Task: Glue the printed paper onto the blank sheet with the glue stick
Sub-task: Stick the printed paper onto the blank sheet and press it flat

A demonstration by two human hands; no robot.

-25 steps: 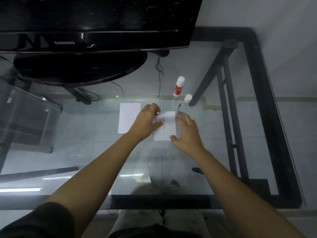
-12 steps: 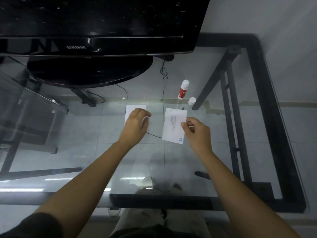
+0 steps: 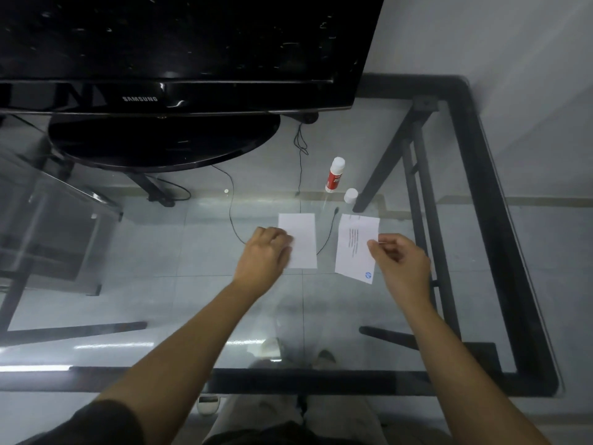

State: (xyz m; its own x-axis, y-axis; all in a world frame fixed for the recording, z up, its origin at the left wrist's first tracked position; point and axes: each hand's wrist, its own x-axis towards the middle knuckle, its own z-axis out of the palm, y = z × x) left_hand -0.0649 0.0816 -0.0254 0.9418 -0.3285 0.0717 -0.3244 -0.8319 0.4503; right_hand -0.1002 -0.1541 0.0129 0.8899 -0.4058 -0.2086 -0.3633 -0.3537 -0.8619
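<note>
Now the right hand (image 3: 401, 264) is pinching the printed paper (image 3: 354, 245) at its right edge, while the left hand (image 3: 263, 252) is resting curled fingers on the blank sheet (image 3: 303, 239).

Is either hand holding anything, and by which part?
The right hand pinches the printed paper at its right edge. The left hand rests on the left edge of the blank sheet; grip unclear.

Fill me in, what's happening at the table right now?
A person's right hand pinches the printed paper by its right edge. The left hand rests on the blank sheet beside it; the two sheets do not touch. The glue stick stands untouched on the glass table behind them, a white cap next to it. Nothing is stuck together yet.
</note>
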